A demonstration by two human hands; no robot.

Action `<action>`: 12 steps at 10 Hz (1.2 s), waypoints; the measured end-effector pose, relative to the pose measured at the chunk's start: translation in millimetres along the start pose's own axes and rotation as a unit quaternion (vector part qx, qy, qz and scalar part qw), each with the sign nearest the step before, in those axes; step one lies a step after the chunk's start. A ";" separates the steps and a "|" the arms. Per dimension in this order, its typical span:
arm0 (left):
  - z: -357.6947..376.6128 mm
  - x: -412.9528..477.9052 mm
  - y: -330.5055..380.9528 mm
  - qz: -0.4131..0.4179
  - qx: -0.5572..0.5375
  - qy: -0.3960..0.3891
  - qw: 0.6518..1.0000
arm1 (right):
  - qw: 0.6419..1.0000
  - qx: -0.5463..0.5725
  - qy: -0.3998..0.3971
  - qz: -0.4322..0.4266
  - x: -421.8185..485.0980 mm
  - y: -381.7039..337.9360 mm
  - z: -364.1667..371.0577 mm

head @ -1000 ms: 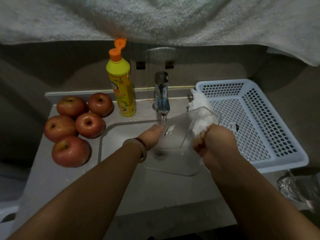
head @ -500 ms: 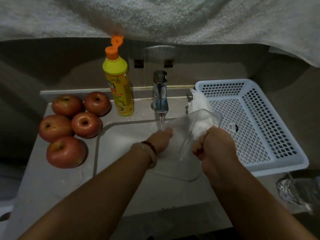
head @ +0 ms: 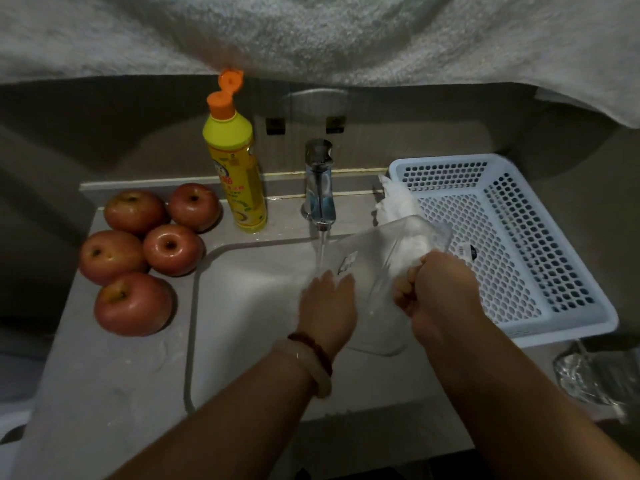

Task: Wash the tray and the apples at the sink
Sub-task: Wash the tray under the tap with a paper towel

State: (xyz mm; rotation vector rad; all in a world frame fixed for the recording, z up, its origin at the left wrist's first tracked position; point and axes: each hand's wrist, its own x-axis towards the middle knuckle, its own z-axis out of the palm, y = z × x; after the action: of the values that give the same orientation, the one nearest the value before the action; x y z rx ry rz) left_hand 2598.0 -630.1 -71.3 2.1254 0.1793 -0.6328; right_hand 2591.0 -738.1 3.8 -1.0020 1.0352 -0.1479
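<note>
Your right hand [head: 440,292] is fisting white cloth against the clear tray [head: 377,271], your flat, open left hand [head: 327,306] is pressing it over the grey sink [head: 249,306]; apples [head: 142,251] are sitting alongside.

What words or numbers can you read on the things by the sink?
None can be read.
Yellow bottle: printed label, too blurred.
Clear tray: small white sticker, too small.
White basket: dark tag, too small.
</note>
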 end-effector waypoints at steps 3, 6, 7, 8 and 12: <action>-39.3 65.4 14.2 -0.042 0.093 -0.102 0.990 | 0.986 -0.140 -0.064 -0.061 -16.0 -8.9 -13.3; -11.8 56.3 29.6 0.073 0.065 -0.072 0.993 | 0.997 -0.044 -0.065 -0.001 -10.2 6.0 -19.8; -26.3 61.7 24.6 0.128 0.134 -0.056 0.981 | 0.988 -0.127 -0.083 -0.039 -11.3 7.0 -26.0; -34.0 55.2 12.8 0.134 0.189 -0.039 0.972 | 0.989 -0.104 -0.092 -0.048 -11.9 2.5 -24.5; -27.7 38.5 -11.1 0.050 -0.001 0.002 0.999 | 0.996 -0.081 -0.030 -0.023 -22.2 -6.3 -18.6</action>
State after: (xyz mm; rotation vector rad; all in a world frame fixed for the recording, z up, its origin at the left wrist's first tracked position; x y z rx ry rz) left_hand 2637.6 -605.3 -85.3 2.1192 0.0760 -0.5693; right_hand 2566.6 -741.5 20.5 -1.1706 0.9807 -0.0720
